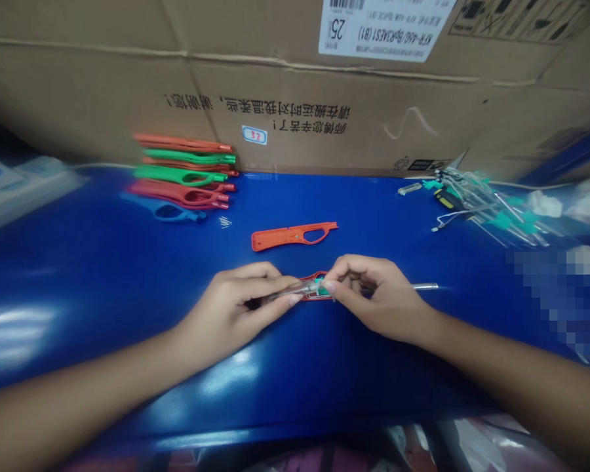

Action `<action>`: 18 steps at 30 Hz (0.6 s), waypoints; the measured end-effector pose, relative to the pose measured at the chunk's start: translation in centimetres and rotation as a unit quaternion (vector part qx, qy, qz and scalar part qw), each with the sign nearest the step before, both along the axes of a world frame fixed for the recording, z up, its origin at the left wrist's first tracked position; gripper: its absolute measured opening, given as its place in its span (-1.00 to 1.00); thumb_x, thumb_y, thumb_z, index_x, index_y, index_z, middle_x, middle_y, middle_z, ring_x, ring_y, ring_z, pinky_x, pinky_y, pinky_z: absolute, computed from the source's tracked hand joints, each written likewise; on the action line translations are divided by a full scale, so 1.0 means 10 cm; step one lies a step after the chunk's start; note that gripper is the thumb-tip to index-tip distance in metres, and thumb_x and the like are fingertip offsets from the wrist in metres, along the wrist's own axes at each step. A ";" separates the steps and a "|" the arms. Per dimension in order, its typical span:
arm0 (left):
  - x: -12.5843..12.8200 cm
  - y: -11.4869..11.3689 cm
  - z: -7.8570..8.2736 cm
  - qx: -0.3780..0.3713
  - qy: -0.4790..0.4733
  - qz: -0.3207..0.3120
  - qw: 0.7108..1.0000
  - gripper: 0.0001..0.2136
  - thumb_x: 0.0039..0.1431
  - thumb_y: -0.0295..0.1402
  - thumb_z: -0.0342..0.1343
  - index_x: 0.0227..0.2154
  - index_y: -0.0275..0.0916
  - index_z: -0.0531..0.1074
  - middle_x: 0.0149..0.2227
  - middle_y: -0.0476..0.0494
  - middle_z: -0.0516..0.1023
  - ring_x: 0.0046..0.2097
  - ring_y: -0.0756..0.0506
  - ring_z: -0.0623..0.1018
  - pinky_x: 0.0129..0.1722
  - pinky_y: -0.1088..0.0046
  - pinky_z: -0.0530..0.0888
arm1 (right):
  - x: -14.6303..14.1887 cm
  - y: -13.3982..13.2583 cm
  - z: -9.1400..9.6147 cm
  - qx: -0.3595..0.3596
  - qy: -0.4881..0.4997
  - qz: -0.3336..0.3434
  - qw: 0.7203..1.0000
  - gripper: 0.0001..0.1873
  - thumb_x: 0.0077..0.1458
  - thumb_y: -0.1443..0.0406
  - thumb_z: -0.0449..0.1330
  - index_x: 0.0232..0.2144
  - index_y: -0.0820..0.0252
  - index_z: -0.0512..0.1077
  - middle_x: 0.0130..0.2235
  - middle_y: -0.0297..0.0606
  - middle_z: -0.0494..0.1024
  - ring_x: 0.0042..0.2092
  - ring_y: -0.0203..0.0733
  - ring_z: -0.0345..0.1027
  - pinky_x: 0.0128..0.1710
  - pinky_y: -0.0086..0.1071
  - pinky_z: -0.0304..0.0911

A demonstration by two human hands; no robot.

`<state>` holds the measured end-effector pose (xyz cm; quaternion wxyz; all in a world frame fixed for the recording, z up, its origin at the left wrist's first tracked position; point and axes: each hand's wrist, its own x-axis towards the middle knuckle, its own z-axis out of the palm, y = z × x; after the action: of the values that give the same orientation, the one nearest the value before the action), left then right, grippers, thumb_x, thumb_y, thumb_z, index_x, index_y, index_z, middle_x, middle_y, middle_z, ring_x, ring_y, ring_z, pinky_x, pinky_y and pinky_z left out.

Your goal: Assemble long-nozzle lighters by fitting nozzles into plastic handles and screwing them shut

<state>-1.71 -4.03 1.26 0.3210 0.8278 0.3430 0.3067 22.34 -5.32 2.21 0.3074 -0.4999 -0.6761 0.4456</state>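
Both my hands meet over the blue table [103,275] near its front. My left hand [240,305] is closed, pinching a thin clear tube-like insert [295,290] that lies over a red plastic shell half [317,278]. My right hand [373,295] is closed too, its fingertips pinching the green part of that insert where it meets the red shell. A metal rod [423,286] sticks out to the right from under my right hand. Beyond my hands lies a loose orange shell half [292,236] with a trigger-shaped opening.
A stack of orange, green, red and blue shell halves [181,177] lies at the back left. A heap of clear-and-green inserts with metal rods [482,203] sits at the back right. A big cardboard box [295,92] walls off the far edge. Plastic bags lie at both sides.
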 end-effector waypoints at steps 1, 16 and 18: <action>0.00 0.00 0.00 -0.001 -0.001 0.000 1.000 -0.78 0.31 -0.37 0.18 -0.03 -0.16 0.61 -0.28 -0.04 0.59 -0.30 0.04 0.57 -0.31 0.59 0.47 | 0.00 0.00 0.00 0.001 -0.001 -0.001 1.000 -0.79 0.18 0.21 0.19 -0.40 0.25 0.48 -0.55 -0.39 0.36 -0.57 -0.41 0.11 -0.60 -0.48 0.06; 0.03 -0.03 -0.02 -0.030 -0.015 0.019 0.999 -0.80 0.32 -0.35 0.18 -0.05 -0.12 0.62 -0.25 -0.03 0.60 -0.30 0.04 0.57 -0.30 0.58 0.47 | -0.03 -0.01 -0.01 0.043 0.000 -0.006 0.999 -0.82 0.18 0.26 0.19 -0.41 0.25 0.48 -0.57 -0.42 0.34 -0.60 -0.44 0.08 -0.63 -0.50 0.02; 0.03 -0.03 -0.02 -0.040 -0.017 0.020 0.999 -0.80 0.32 -0.35 0.18 -0.06 -0.10 0.62 -0.26 -0.02 0.61 -0.30 0.04 0.58 -0.30 0.58 0.47 | -0.03 -0.01 -0.01 0.044 -0.006 -0.007 0.999 -0.82 0.18 0.27 0.18 -0.41 0.25 0.48 -0.57 -0.42 0.34 -0.60 -0.44 0.07 -0.63 -0.50 0.01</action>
<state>-1.41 -4.28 1.07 0.3536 0.8017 0.3665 0.3128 22.06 -5.46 2.14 0.3283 -0.4929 -0.6933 0.4106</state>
